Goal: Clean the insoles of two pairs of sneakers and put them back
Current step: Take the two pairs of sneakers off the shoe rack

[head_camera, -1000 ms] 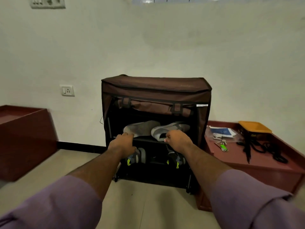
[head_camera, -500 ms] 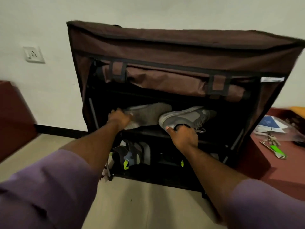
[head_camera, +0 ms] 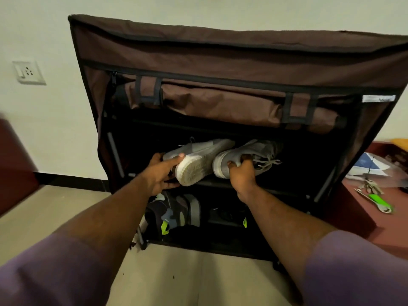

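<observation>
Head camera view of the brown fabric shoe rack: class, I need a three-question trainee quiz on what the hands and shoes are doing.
1. True or false: the left hand grips the light grey sneaker that shows its pale sole.
2. The right hand holds the grey laced sneaker by: A laces, B heel, C toe?
3. Which shelf of the brown fabric shoe rack holds the dark sneakers with neon-green accents?

Key: 1 true; 2 B; 3 the lower shelf.
</observation>
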### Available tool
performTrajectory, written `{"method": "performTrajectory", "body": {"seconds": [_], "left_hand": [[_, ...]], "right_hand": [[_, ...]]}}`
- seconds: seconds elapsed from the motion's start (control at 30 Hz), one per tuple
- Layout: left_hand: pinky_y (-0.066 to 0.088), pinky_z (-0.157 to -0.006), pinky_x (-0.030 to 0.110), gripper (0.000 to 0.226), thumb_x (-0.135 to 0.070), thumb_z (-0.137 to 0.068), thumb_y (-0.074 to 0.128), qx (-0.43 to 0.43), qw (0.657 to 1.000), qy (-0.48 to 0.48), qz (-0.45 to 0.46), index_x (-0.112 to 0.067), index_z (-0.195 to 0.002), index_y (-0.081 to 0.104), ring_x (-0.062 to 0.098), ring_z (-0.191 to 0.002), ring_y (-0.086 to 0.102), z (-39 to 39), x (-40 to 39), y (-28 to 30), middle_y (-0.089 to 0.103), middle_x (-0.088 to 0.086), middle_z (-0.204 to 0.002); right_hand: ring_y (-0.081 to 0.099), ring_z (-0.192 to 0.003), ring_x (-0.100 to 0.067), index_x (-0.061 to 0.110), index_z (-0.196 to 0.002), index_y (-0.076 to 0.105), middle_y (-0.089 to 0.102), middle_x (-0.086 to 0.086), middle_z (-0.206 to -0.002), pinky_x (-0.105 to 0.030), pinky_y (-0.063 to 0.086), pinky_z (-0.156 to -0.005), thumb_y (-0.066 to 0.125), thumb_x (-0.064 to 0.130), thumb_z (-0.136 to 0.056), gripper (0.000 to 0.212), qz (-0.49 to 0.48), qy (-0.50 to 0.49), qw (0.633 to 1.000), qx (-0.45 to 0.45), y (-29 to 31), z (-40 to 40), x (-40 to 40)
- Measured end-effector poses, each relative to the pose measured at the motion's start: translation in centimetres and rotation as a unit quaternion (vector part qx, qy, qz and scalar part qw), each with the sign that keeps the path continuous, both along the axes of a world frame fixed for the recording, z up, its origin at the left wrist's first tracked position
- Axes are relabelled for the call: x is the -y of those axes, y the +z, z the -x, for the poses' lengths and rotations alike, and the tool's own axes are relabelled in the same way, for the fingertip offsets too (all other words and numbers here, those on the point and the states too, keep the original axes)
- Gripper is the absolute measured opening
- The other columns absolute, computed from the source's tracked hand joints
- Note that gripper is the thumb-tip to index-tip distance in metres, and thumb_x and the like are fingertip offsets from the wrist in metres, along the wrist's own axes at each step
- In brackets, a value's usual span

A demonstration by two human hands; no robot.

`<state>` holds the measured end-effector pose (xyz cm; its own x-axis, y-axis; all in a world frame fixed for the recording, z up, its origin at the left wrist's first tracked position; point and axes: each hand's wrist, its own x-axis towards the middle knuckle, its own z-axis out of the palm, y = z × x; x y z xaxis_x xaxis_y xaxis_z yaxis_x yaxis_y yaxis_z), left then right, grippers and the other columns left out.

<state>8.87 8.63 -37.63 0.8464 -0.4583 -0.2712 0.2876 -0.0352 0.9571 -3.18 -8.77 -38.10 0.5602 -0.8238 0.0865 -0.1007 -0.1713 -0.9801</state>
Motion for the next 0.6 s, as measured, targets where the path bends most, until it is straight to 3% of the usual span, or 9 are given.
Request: {"method": "performTrajectory", "body": {"seconds": [0.1,0.23,0.37,0.43,0.53,0.6], "left_hand": [[0.058,-0.066,0.057,0.064,-0.018,-0.076,0.084,0.025,0.999,0.005,0.025,-0.014,-0.125,0.043,0.031,-0.099,0.067,1.1,1.2,1.1,0.063,0.009,-0.116],[0.06,-0.064,0.047,0.041,-0.009,-0.073,0.084,0.096,0.995,-0.006,0.004,-0.012,-0.096,0.051,0.026,-0.088,0.068,3.6,2.4,2.7,0.066,0.009,-0.097],[0.059,-0.066,0.048,0.036,-0.016,-0.07,0.087,0.173,0.985,-0.014,-0.017,-0.009,-0.081,0.053,0.03,-0.082,0.068,8.0,1.1,4.8,0.065,0.013,-0.082],[0.056,-0.061,0.043,0.041,-0.025,-0.064,0.09,0.247,0.967,-0.023,-0.058,-0.005,-0.075,0.056,0.028,-0.069,0.065,11.3,-0.9,5.5,0.062,0.013,-0.072],[0.04,-0.051,0.032,0.048,-0.031,-0.062,0.09,0.311,0.943,-0.041,-0.108,-0.005,-0.069,0.051,0.015,-0.055,0.048,17.8,-5.4,6.0,0.048,0.003,-0.061],[0.038,-0.05,0.027,0.047,-0.028,-0.063,0.09,0.321,0.935,-0.056,-0.139,-0.01,-0.063,0.046,0.01,-0.053,0.045,22.0,-8.0,6.0,0.047,-0.003,-0.058]], "right_hand": [[0.047,-0.122,-0.026,0.001,-0.134,0.04,0.048,-0.015,-0.136,-0.024,0.034,-0.097,0.056,0.006,-0.093,0.044,0.03,0.012,0.999,-0.018,0.6,1.0,0.5],[0.051,-0.115,-0.025,0.002,-0.132,0.043,0.052,-0.012,-0.126,-0.025,0.038,-0.091,0.062,0.008,-0.09,0.047,0.032,0.028,0.999,-0.005,1.1,3.2,1.5],[0.061,-0.089,-0.021,0.008,-0.103,0.055,0.062,-0.006,-0.098,-0.031,0.05,-0.072,0.076,0.008,-0.078,0.032,-0.018,0.068,0.997,0.044,3.3,7.5,0.9],[0.061,-0.081,-0.02,0.012,-0.091,0.053,0.062,-0.006,-0.092,-0.033,0.051,-0.068,0.077,0.01,-0.078,0.027,-0.03,0.097,0.995,0.02,4.1,10.5,0.3],[0.063,-0.089,-0.028,0.004,-0.093,0.054,0.062,-0.012,-0.092,-0.044,0.054,-0.077,0.08,0.014,-0.073,0.034,0.035,0.152,0.987,-0.045,4.8,16.4,-0.9],[0.059,-0.082,-0.021,0.003,-0.093,0.054,0.059,-0.013,-0.086,-0.041,0.05,-0.074,0.081,0.019,-0.069,0.04,0.111,0.2,0.968,-0.106,5.2,20.3,-2.0]]}}
